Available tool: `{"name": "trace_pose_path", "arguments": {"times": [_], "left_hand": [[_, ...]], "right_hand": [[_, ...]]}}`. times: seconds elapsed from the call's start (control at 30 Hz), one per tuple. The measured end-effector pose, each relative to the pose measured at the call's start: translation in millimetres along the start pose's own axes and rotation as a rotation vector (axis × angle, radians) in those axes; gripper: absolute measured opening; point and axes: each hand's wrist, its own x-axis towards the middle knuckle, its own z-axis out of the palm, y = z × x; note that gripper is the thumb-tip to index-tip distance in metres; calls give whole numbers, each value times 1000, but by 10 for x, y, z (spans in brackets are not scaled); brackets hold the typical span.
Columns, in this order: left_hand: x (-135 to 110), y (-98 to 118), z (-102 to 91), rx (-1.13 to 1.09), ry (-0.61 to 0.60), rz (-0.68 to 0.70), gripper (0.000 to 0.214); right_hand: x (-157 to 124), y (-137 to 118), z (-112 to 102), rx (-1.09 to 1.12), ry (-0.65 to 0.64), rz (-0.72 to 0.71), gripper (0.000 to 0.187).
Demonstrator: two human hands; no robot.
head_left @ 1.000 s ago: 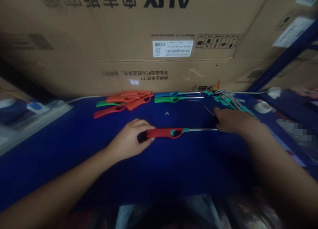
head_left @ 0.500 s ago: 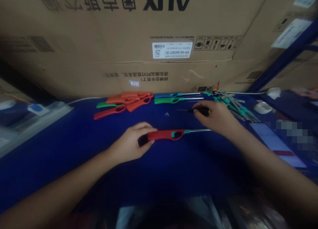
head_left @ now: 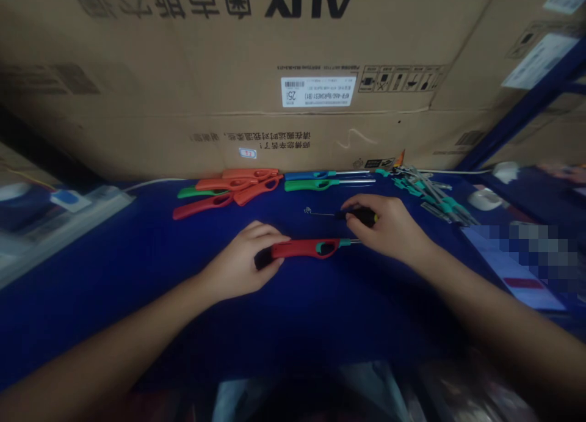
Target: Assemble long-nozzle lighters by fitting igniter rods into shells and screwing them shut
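My left hand (head_left: 247,260) is closed round the black end of a red gas lighter (head_left: 300,248), which lies level with its metal tube pointing right. Between the fingers of my right hand (head_left: 382,223) is a screwdriver (head_left: 364,217) with a dark handle and a thin shaft aimed left. The shaft's tip is at or very near a small heap of tiny metal screws (head_left: 307,210) on the blue tabletop (head_left: 293,324). My right hand covers the far end of the lighter's tube.
Red, orange and green lighter handles (head_left: 238,184) lie at the back left. A green lighter (head_left: 304,185) and a blue lighter (head_left: 302,176) rest beside them. Metal tubes with teal parts (head_left: 434,196) are piled at right. A large carton (head_left: 206,86) stands behind.
My right hand has moved left and slightly nearer to me, bringing the screwdriver's tip to the screws. My left hand and the red lighter have stayed in place.
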Motion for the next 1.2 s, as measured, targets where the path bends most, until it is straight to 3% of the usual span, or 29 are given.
{"name": "trace_pose_path", "arguments": {"times": [0.3,0.43,0.57,0.7,0.9,1.2], "left_hand": [[-18,20,-1,-23,-13,12,35],[-18,24,32,-50,-17,34,36],[-28,44,58,-70,-24,56,36],[-36,60,64,-77,-34,63,36],[-26,52,63,-64,-44,50,36],[-42,46,67,-65,-73,32,36]], "right_hand": [[8,31,-71,79,103,72,16],[42,-5,-159,225,209,163,9],[72,-24,-180,400,274,280,14],[86,0,-124,447,216,298,19],[80,79,-6,338,84,243,24],[83,78,13,326,114,236,23]]}}
